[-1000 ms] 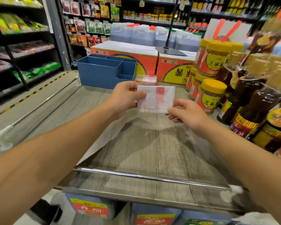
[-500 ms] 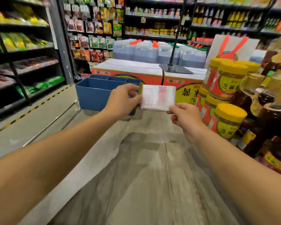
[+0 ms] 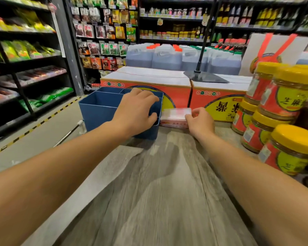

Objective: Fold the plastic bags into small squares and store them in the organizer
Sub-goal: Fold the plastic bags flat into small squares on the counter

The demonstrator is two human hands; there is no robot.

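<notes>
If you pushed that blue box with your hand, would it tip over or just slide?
Probably slide. The blue box looks wide, low and flat-bottomed, so tipping seems unlikely. It appears to be thin plastic with mostly empty compartments, so likely light. The left hand rests over its rim, which should steady it.

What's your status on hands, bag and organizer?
Left hand over the blue plastic organizer, fingers curled at its right compartments. Right hand pinching the folded white-and-red plastic bags beside it on the counter. Nothing blocking.

"芝麻" on jar point(image 3: 287, 96) label
</notes>
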